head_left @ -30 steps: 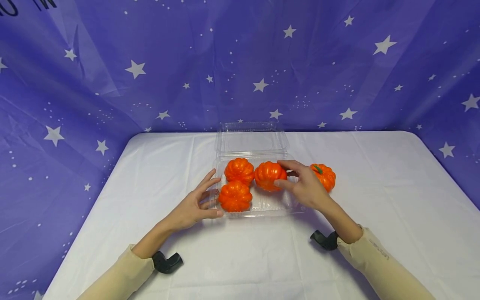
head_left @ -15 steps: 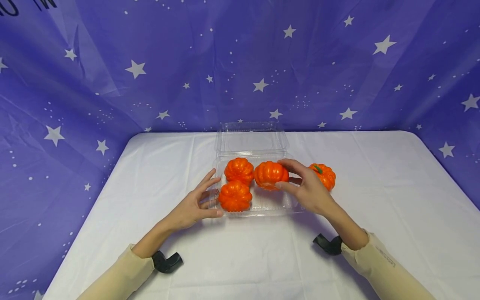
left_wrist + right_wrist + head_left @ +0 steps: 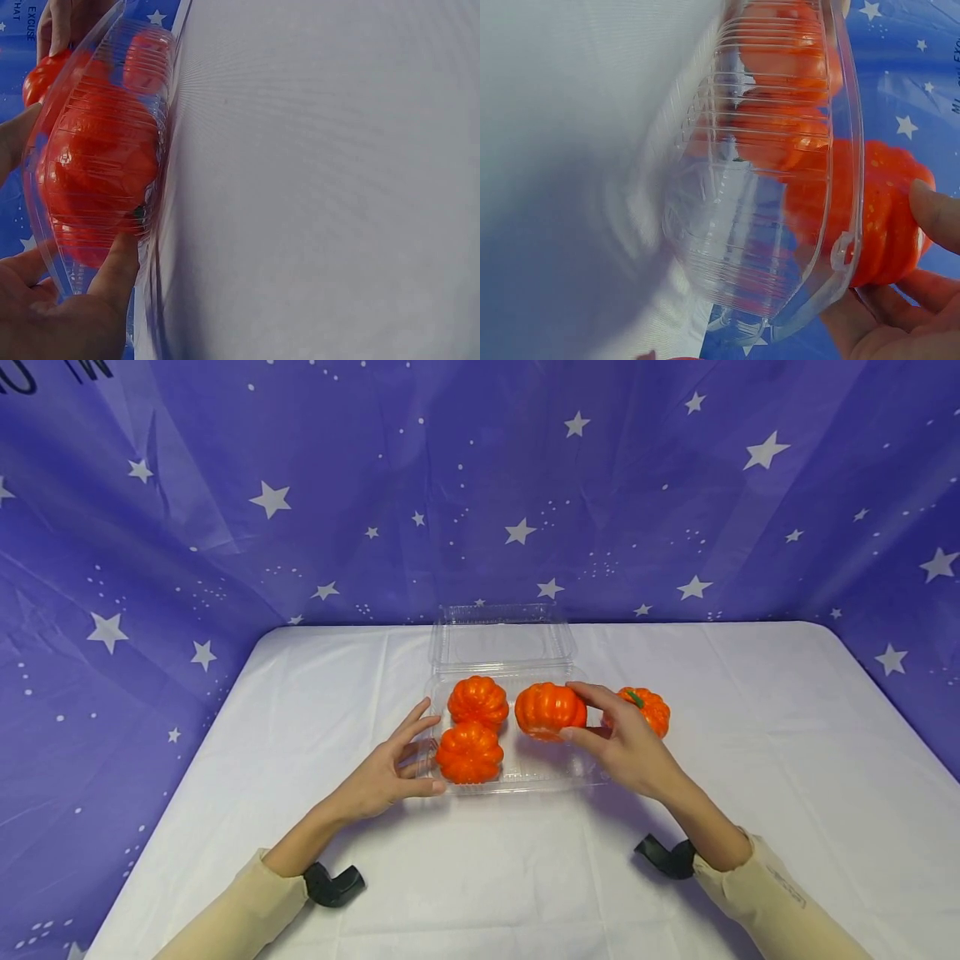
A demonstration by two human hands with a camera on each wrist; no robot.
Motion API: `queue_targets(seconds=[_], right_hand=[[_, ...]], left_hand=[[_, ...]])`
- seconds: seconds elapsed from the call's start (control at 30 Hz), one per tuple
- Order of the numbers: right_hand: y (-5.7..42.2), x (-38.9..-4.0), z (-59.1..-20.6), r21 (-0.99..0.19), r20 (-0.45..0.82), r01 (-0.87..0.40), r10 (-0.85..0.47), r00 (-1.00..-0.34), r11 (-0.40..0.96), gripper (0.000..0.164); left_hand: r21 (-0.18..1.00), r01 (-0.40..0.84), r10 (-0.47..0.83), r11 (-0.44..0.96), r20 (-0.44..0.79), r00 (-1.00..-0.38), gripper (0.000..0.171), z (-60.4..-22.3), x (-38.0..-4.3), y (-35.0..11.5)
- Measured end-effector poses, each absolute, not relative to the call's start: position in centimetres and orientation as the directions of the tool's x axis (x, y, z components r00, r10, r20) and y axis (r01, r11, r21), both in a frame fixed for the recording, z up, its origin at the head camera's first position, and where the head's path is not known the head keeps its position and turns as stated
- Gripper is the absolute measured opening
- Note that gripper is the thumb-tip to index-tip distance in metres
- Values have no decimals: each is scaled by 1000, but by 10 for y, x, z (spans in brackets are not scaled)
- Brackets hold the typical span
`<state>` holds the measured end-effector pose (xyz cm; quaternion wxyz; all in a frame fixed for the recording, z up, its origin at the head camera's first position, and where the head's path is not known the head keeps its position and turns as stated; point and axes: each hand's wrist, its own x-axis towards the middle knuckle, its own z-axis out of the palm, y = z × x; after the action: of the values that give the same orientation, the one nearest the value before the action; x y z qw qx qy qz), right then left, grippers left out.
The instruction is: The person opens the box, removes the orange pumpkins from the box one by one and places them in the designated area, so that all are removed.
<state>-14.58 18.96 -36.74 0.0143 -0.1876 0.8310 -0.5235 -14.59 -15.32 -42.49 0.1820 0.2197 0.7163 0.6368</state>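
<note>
In the head view my right hand point(image 3: 633, 747) grips an orange toy pumpkin point(image 3: 549, 712) over the right half of a clear plastic clamshell box point(image 3: 543, 787). In the right wrist view the held pumpkin point(image 3: 885, 217) rises above the box rim, thumb on one side and fingers on the other. Two more pumpkins fill the left half, a rear pumpkin point(image 3: 477, 700) and a front pumpkin point(image 3: 470, 753), touching each other. My left hand point(image 3: 384, 777) rests against the box's left side, fingers spread and thumb at the front corner. Another pumpkin point(image 3: 649, 712), green-stemmed, is partly hidden behind my right hand.
The box's lid point(image 3: 502, 639) lies folded back toward the rear table edge. A white cloth covers the table point(image 3: 480, 877), and a purple star-patterned curtain point(image 3: 450, 485) hangs behind and at the sides. Black curved pieces stick out by both sleeves.
My right hand has shifted slightly right with the pumpkin, opening a gap between it and the rear left pumpkin. My left hand and the box stay put.
</note>
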Motion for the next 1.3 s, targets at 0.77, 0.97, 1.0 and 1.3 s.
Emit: queue_targets(seconds=[0.77, 0.97, 1.0, 1.3], right_hand=[[193, -138, -368, -894, 200, -309, -329, -923, 325, 59], [193, -136, -368, -918, 205, -304, -352, -913, 253, 59], [193, -136, -368, -920, 207, -305, -355, -912, 247, 59], [196, -131, -368, -918, 204, -301, -343, -917, 258, 66]], left_hand=[[994, 81, 550, 75, 26, -835, 88, -426, -146, -153], [993, 83, 550, 81, 25, -835, 88, -426, -147, -154], [993, 82, 550, 81, 25, -835, 88, -426, -147, -154], [993, 85, 548, 85, 25, -836, 88, -426, -147, -154]])
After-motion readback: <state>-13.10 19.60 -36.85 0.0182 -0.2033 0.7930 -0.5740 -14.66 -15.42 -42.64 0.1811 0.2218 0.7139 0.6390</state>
